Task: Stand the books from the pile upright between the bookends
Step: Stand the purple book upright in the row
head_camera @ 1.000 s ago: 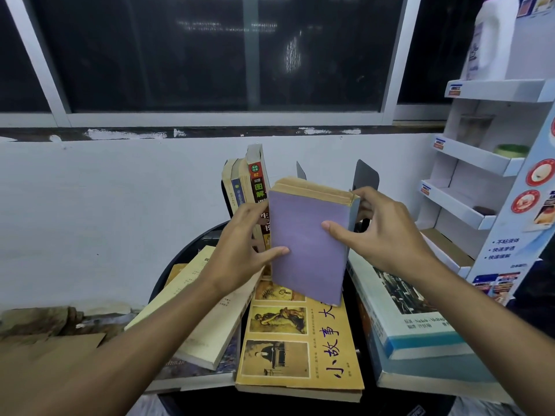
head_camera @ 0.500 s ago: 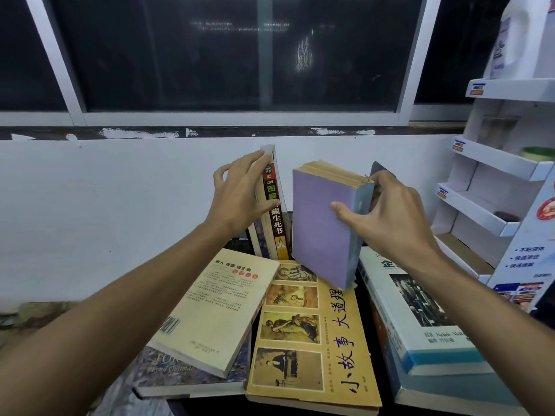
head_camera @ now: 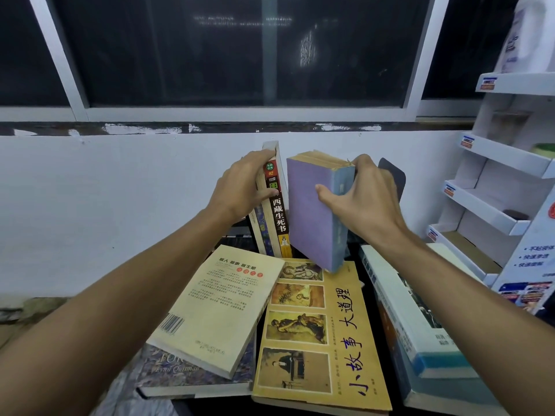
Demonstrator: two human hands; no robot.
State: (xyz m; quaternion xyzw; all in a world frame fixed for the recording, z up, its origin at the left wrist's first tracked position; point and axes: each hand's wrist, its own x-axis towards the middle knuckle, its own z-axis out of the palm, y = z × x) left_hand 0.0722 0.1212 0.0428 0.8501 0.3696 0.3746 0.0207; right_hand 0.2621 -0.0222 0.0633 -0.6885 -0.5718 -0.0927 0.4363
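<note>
Showing the right hand, fingers clamped on the purple book, upright over the pile, beside standing books gripped by the left hand, fingers curled; several books lie flat, unshelved.

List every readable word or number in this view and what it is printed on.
"02" and "西藏生死书": spine of the upright red-and-black-spined book.
"小故事 大道理": cover of the flat yellow book.
"FOR…" and "Lynn Quitman", partly covered: dark patterned book under the cream paperback.
Too blurred: the cream paperback's print, the lilac book's spine, the blue-and-white book's cover, the white cardboard shelf's labels.
</note>
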